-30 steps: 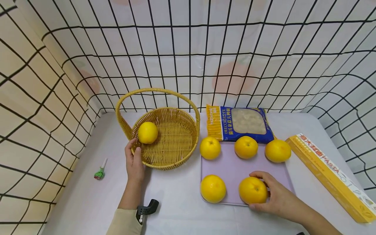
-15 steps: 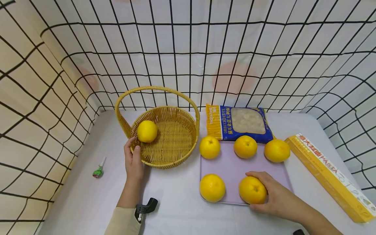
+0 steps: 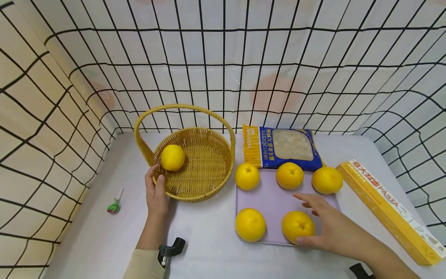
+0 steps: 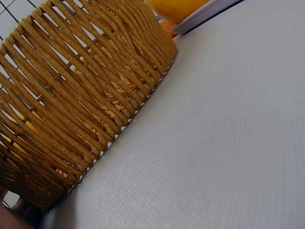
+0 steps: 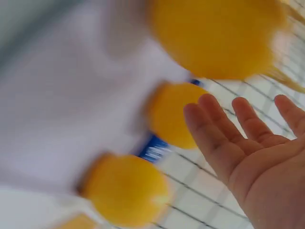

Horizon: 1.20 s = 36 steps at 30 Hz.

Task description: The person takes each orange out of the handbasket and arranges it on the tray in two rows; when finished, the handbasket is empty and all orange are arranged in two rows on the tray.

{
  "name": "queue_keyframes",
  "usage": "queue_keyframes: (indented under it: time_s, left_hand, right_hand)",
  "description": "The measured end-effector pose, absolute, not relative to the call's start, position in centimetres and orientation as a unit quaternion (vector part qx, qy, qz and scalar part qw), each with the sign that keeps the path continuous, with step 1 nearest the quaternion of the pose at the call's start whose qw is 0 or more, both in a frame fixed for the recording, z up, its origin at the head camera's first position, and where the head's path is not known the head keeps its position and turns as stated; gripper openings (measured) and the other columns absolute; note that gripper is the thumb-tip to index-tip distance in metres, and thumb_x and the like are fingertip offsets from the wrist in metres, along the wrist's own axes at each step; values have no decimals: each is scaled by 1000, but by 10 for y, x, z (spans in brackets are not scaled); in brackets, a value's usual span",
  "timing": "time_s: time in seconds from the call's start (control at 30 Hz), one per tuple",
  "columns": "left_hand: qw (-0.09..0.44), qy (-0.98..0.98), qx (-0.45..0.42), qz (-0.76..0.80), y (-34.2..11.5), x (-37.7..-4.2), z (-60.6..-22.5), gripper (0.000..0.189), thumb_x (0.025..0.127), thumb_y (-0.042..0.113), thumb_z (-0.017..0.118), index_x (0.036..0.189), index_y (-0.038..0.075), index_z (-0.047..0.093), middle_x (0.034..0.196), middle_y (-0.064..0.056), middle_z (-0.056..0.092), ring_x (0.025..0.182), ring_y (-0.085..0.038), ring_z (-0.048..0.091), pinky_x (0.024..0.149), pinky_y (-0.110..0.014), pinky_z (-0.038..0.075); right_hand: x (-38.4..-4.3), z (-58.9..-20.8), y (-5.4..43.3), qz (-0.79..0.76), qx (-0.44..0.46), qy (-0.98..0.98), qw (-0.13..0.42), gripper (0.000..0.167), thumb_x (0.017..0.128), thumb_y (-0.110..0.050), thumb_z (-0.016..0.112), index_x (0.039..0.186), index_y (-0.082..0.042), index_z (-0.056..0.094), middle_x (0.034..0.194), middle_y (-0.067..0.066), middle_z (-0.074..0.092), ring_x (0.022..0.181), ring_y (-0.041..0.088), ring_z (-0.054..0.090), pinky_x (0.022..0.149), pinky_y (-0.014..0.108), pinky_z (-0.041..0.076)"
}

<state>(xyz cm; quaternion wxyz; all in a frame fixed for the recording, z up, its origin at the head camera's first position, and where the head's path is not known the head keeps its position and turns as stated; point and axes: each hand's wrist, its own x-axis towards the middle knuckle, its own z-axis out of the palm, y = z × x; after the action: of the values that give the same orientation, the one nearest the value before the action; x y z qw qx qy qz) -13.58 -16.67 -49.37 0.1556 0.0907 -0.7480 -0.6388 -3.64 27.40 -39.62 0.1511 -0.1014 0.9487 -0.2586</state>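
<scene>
My left hand [image 3: 156, 195] grips the near left rim of a wicker basket [image 3: 198, 188] with a tall arched handle, thumb over the rim. One orange [image 3: 173, 157] lies inside at the basket's left. In the left wrist view the woven side [image 4: 90, 81] stands on the white cloth. My right hand [image 3: 336, 230] is beside the near right orange [image 3: 297, 226] on a lilac tray [image 3: 270, 197]; its fingers are spread and raised off the fruit, the thumb overlapping its lower edge. In the right wrist view the fingers [image 5: 248, 119] are extended, with nothing in the palm.
Several more oranges sit on the tray, including a near left one [image 3: 250, 224] and a back middle one [image 3: 290, 175]. Behind lies a blue and yellow pasta bag [image 3: 289, 145]. A long pasta box [image 3: 390, 211] is at right, a lollipop [image 3: 113, 206] at left. Black wire mesh [image 3: 224, 64] encloses the table.
My right hand has let go of the near right orange; its fingers have lifted and spread away to the right. The left hand stays on the basket rim.
</scene>
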Motion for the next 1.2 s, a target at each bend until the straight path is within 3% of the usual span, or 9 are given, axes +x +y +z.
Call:
queue_keyframes:
  time_s: [0.1,0.27,0.47,0.6,0.8,1.2]
  left_hand:
    - [156,-748,91,-638,-167,-136,-493,44,108,23,38,152,20,37,167,2,28,157,-22,23,127,-52,23]
    - [154,-749,94,-638,-166,-137,-494,44,108,24,38,152,21,37,168,3,28,157,-21,23,127,-52,23]
    - [146,-749,101,-638,-167,-134,-496,44,108,23,37,152,19,36,168,-1,27,158,-26,21,127,-55,20]
    - [143,-750,102,-638,-168,-134,-496,45,108,24,37,153,20,36,168,-3,27,158,-26,21,127,-55,19]
    - [148,-746,96,-642,-167,-135,-494,44,108,23,38,152,20,36,168,0,28,157,-24,22,127,-53,21]
    - [157,-747,87,-640,-168,-136,-493,43,108,23,40,151,18,38,165,0,33,156,-23,26,126,-53,24]
  right_hand:
    - [-39,-370,268,-244,-109,955,129,100,74,-68,79,155,-25,37,152,13,48,122,37,61,95,59,54]
    - [-49,-330,244,-265,-149,949,83,78,87,-61,72,151,-30,40,148,3,52,122,29,63,96,53,56]
    - [-71,-308,195,-275,-191,938,84,69,90,-64,65,149,-37,41,151,-7,48,125,19,61,100,48,56]
    - [-91,-303,162,-284,-231,926,90,67,92,-57,68,150,-37,42,152,-9,47,126,16,59,95,42,58]
    - [-117,-301,113,-278,-285,912,94,67,95,-49,67,153,-27,42,153,-5,48,129,15,55,107,44,51]
    - [-168,-329,31,-317,-252,909,95,67,99,-45,63,155,-18,40,160,6,42,145,25,45,118,47,41]
